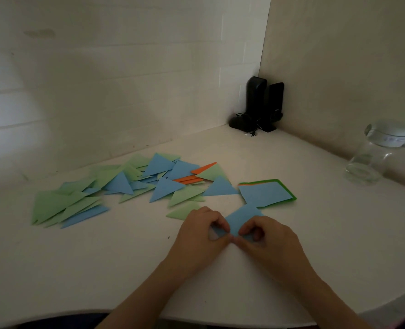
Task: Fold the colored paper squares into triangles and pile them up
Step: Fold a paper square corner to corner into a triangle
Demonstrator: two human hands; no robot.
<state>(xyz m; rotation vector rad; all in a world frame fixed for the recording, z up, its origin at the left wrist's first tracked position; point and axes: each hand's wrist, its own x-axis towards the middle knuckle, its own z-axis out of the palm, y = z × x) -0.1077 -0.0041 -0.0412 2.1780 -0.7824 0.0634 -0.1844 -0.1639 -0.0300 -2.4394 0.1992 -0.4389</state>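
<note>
The triangles (135, 184) and the square stack (265, 193) at 1 o'clock are matt, smooth coloured paper. The table (101, 264) looks smooth, matt white. The jar (372, 157) at 3 o'clock is clear glossy glass. The speakers (263, 103) are glossy black plastic.

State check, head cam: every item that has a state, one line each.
blue paper square: on table, near corner pinched by both hands, fold under way
left hand: pinching the paper
right hand: pinching the paper
folded triangles: loosely scattered, overlapping, not neatly piled
unfolded stack: flat, blue on top
glass jar: upright, lid on
black speakers: upright in the corner
</note>
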